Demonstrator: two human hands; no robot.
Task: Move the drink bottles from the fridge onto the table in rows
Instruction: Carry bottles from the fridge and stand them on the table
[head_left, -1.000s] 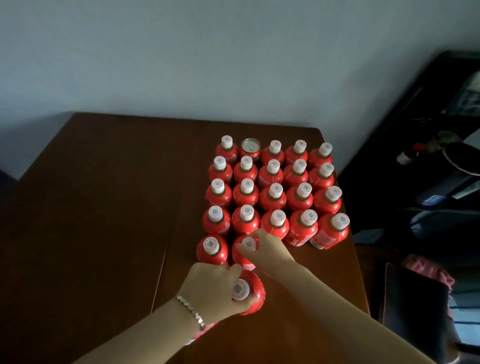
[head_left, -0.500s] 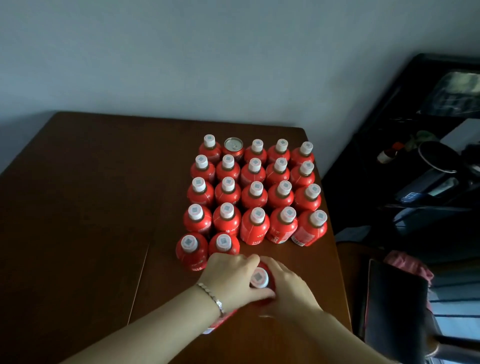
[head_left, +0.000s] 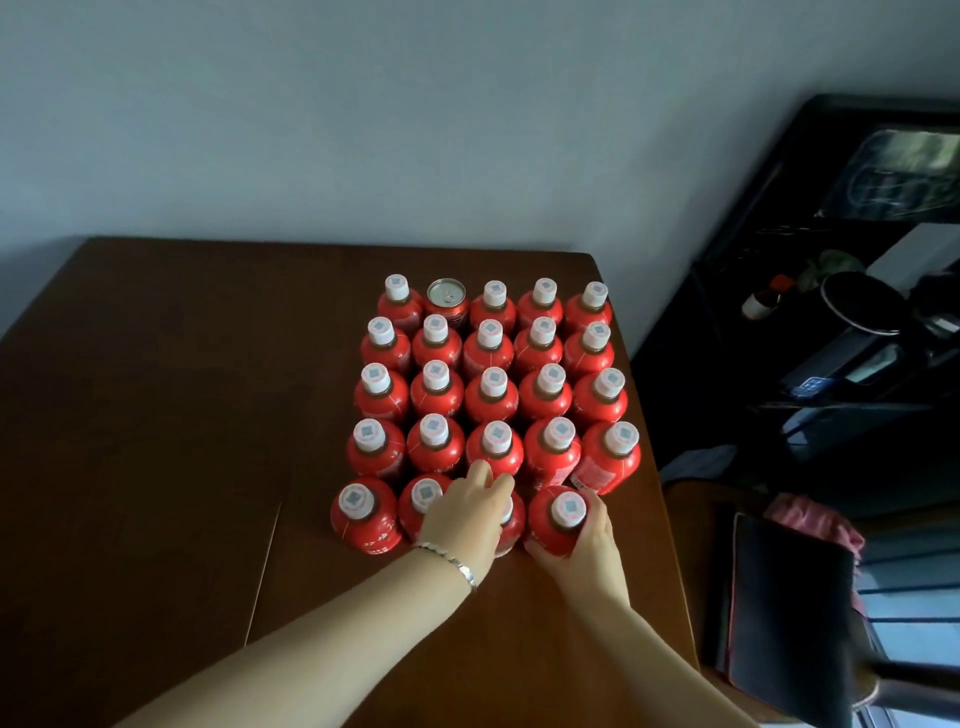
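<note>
Four rows of drink bottles (head_left: 491, 395) are standing by the tabletop's (head_left: 156, 415) right edge, while the left hand (head_left: 465, 514) and right hand (head_left: 589, 540) are gripping the fifth row's third bottle (head_left: 511, 530) and fourth bottle (head_left: 561, 517), probably leaving one gap.

A: Where does your camera look from?
B: From your head, wide-angle, facing forward and down across the table (head_left: 156, 415); your arms (head_left: 337, 623) enter at the bottom edge.
A: And how near are you?
B: Near. You see the bottles (head_left: 491, 395) mid-frame almost from above, caps toward you. The wall (head_left: 363, 130) fills the top, and a dark shelf (head_left: 857, 338) bends along your right edge.
A: Shared ground between views?
B: You've one view; it takes in everything.
</note>
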